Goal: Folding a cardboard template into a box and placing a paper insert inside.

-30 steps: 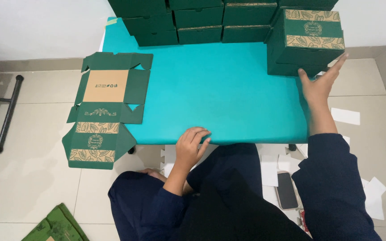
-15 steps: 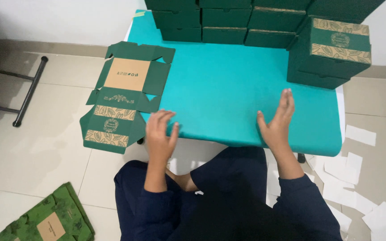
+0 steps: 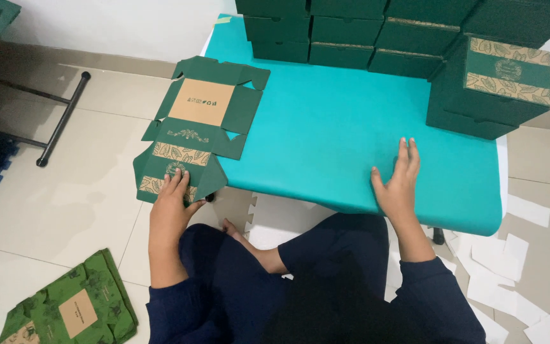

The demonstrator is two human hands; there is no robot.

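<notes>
Looking down from the head camera, I see the left hand [image 3: 174, 194] at about 8 o'clock, fingers spread and pressing on the near end of a flat, unfolded dark green cardboard box [image 3: 195, 130] that hangs off the left edge of a low teal table [image 3: 326, 121]. The right hand [image 3: 397, 181], at 4 o'clock, lies open and flat on the tabletop, grasping nothing. Folded green boxes [image 3: 491, 86] are stacked from 12 to 2 o'clock. White paper scraps [image 3: 510, 267] litter the floor at 4 o'clock.

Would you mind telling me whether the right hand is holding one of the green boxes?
No, the right hand lies flat and empty on the teal table, apart from the stacked green boxes.
</notes>
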